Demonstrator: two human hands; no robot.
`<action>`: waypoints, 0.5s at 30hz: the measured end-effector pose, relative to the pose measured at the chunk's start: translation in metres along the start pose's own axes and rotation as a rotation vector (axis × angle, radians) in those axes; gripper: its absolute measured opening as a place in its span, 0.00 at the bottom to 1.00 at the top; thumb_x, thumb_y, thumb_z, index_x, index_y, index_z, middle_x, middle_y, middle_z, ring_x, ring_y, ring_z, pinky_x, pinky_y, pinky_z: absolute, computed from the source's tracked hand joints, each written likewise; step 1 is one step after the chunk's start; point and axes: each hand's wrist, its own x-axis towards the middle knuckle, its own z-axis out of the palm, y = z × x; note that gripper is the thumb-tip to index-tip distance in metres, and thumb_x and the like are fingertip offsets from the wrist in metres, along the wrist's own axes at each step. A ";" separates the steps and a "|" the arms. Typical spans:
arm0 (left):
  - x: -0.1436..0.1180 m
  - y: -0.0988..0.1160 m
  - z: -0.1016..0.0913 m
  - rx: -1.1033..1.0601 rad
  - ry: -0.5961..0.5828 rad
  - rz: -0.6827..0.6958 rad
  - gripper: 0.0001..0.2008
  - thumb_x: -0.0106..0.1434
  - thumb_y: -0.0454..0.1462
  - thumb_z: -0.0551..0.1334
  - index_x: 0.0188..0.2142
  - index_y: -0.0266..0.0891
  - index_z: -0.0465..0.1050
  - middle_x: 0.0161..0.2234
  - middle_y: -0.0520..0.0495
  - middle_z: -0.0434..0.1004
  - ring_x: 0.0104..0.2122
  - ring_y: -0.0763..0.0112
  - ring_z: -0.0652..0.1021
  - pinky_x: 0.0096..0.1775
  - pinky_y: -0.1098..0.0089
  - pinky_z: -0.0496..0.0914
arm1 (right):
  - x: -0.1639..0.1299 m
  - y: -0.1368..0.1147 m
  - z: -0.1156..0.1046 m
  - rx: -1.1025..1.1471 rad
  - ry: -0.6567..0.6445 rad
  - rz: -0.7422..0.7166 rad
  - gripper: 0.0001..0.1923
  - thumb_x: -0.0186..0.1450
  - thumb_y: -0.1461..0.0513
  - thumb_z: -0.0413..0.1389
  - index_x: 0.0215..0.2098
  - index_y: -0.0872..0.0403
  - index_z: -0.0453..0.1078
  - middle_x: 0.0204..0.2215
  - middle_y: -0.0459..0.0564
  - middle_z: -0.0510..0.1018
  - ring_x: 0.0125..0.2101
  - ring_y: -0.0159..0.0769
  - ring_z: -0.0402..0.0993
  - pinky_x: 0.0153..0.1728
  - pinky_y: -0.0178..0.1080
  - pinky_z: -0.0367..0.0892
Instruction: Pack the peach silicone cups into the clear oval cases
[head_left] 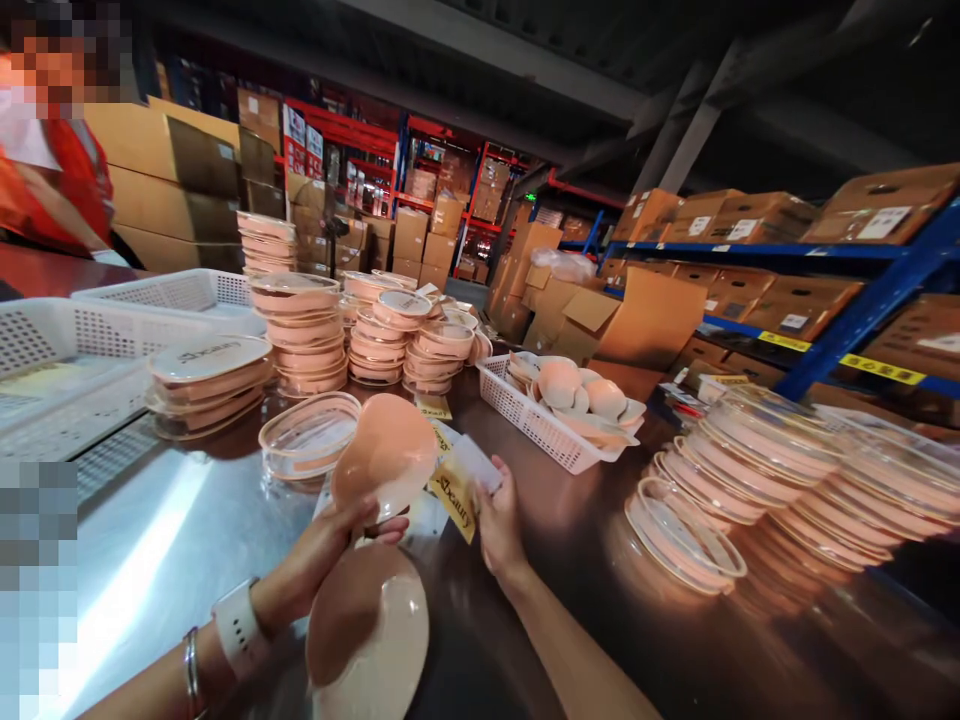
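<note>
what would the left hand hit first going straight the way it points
The left hand would probably meet the yellow card in the right hand first, though depth is unclear.

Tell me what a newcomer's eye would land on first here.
Probably the glossy beige cup in the person's left hand, at the middle of the view, beside a yellow card at the right hand. Next, the clear round packs stacked on the table's right side, with more stacks at the back left. Between them, a white perforated basket holds more beige cups.
</note>
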 end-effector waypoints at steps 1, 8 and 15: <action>-0.002 0.001 0.000 -0.048 -0.015 -0.076 0.06 0.54 0.35 0.67 0.32 0.38 0.72 0.26 0.43 0.84 0.30 0.59 0.84 0.34 0.65 0.77 | 0.005 0.003 0.000 -0.041 -0.020 0.011 0.42 0.57 0.47 0.62 0.64 0.51 0.52 0.51 0.58 0.75 0.46 0.45 0.77 0.41 0.44 0.75; -0.006 -0.003 -0.007 -0.197 -0.336 -0.298 0.10 0.48 0.38 0.65 0.30 0.36 0.78 0.23 0.43 0.83 0.35 0.48 0.83 0.37 0.57 0.76 | -0.019 -0.019 0.009 -0.093 -0.231 -0.080 0.43 0.59 0.36 0.54 0.64 0.50 0.57 0.58 0.60 0.67 0.58 0.50 0.66 0.54 0.51 0.68; -0.004 0.007 -0.027 -0.431 -0.486 0.047 0.08 0.57 0.29 0.67 0.25 0.40 0.71 0.15 0.60 0.71 0.15 0.80 0.73 0.24 0.79 0.71 | -0.037 -0.032 0.018 0.121 -0.588 0.025 0.43 0.57 0.33 0.54 0.61 0.47 0.62 0.48 0.57 0.72 0.41 0.42 0.77 0.43 0.46 0.74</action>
